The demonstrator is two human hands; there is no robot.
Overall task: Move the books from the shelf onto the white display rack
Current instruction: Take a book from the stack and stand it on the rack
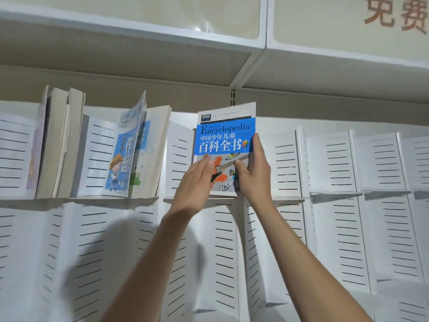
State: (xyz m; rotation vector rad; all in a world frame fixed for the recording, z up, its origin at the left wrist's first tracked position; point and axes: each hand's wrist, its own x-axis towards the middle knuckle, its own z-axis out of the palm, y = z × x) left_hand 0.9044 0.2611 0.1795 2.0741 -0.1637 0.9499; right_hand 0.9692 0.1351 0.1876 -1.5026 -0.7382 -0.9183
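White slotted rack (332, 159) fills the frame, and at centre the book (226, 140) stands on its ledge, right hand (254, 173) clasping its right edge, left hand (197, 180) flat against the cover — looks light, slightly floppy paperback, best held by both side edges.

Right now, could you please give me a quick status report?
Right hand grips the encyclopedia; left hand flat on its cover. Book upright on white rack. Nothing in the way.

Red wall lettering (394, 15), edge-cropped.
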